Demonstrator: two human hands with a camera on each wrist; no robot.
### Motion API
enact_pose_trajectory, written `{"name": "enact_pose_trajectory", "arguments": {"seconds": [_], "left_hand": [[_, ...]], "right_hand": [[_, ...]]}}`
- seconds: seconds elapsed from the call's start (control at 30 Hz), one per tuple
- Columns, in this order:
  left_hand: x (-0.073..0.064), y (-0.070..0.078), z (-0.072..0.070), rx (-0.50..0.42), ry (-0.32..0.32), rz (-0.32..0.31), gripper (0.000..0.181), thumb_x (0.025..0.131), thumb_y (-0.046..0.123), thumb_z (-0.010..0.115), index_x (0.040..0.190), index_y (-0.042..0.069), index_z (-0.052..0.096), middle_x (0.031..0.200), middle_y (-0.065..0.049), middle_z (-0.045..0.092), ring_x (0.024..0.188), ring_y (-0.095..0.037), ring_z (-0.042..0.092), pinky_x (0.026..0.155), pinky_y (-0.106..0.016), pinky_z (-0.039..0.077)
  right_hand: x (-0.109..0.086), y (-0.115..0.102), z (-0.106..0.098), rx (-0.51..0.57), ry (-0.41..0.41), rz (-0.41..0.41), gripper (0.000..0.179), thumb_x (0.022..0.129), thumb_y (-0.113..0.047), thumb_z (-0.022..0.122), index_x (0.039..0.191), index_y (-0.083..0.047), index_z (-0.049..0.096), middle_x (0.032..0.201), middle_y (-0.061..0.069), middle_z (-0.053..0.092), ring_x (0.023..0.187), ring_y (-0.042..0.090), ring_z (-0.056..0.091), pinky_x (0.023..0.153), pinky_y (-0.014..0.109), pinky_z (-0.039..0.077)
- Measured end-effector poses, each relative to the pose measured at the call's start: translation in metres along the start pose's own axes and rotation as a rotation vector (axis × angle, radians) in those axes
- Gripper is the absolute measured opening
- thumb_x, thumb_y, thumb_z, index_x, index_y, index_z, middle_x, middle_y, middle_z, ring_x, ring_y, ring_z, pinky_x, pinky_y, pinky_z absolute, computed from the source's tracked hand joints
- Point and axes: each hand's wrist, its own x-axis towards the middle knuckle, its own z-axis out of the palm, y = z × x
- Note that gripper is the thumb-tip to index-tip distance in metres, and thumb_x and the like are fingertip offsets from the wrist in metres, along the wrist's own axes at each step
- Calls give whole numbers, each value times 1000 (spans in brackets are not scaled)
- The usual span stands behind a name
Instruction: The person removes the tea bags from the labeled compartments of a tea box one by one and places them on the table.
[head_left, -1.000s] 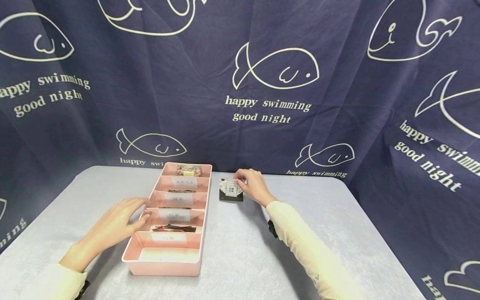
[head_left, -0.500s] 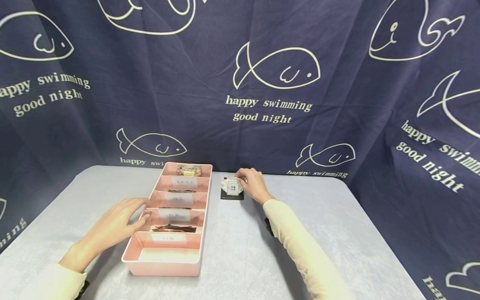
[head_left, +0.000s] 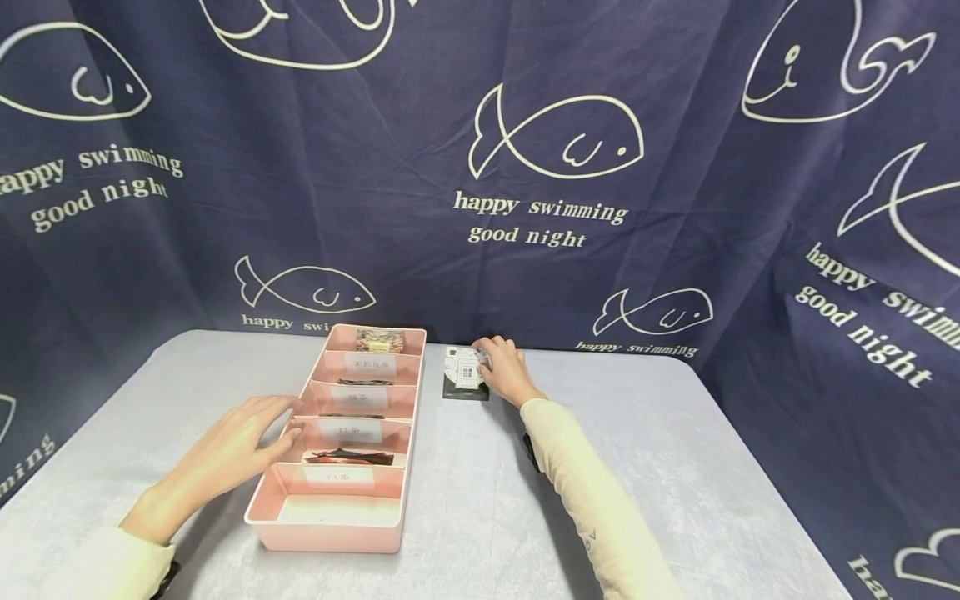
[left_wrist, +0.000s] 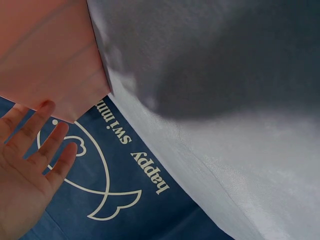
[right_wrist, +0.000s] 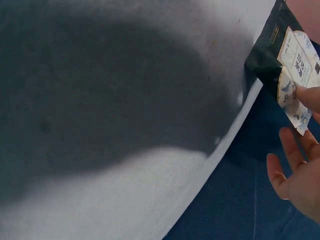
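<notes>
A navy curtain (head_left: 382, 167) backed the bench (head_left: 465, 492). Head view: the packet (head_left: 467, 373), right of the pink box (head_left: 326, 536), had slid slightly farther. Left wrist: left hand (left_wrist: 25, 185) was loose beside the box. Right wrist: right hand (right_wrist: 304, 185) pinched the packet, seemingly secured.

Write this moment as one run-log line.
left grip: at left side of pink tray; right grip: pinches black-and-white sachet; sachet: right of tray

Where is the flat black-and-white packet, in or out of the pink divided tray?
Out: the right hand pinches the packet beside the tray.
</notes>
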Motion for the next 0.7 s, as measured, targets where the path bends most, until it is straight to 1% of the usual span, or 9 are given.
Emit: {"name": "enact_pose_trajectory", "arguments": {"seconds": [0.13,0.27,0.37,0.5,0.6,0.7], "left_hand": [[0,0,0,-4,-3,-7,35,85,26,61,113,7,58,111,-11,63,107,-32,55,92,-47,42],[0,0,1,-5,0,-9,35,85,26,61,113,6,59,111,-11,63,107,-31,55,92,-47,42],[-1,0,1,-3,1,-10,35,85,26,61,114,6,59,111,-11,63,108,-31,55,92,-47,42],[-1,-1,2,-1,-1,-14,36,85,27,61,114,6,59,112,-12,62,108,-32,55,92,-47,42],[-1,-1,2,-5,-2,-18,36,85,27,61,114,6,59,112,-12,62,108,-32,55,92,-48,42],[-1,-1,2,-8,-4,-20,36,85,27,61,114,6,59,112,-12,62,108,-32,55,92,-48,42]], "right_hand": [[1,1,2,42,-60,17,38,86,-10,61,122,-14,52,114,11,51,102,28,44,84,43,36],[1,3,5,82,-76,20,45,84,-6,61,127,-10,47,122,15,47,108,31,43,89,46,36],[2,4,6,106,-95,35,50,85,-5,60,131,-8,43,129,17,43,115,33,41,94,48,36],[1,4,6,134,-138,46,50,87,-7,58,133,-7,40,133,18,40,123,34,37,99,52,34],[0,3,4,142,-159,42,49,88,-9,58,133,-6,40,133,17,40,125,34,35,101,53,33],[-1,0,1,128,-160,25,47,88,-10,58,132,-5,41,132,16,42,123,33,37,101,52,33]]}}
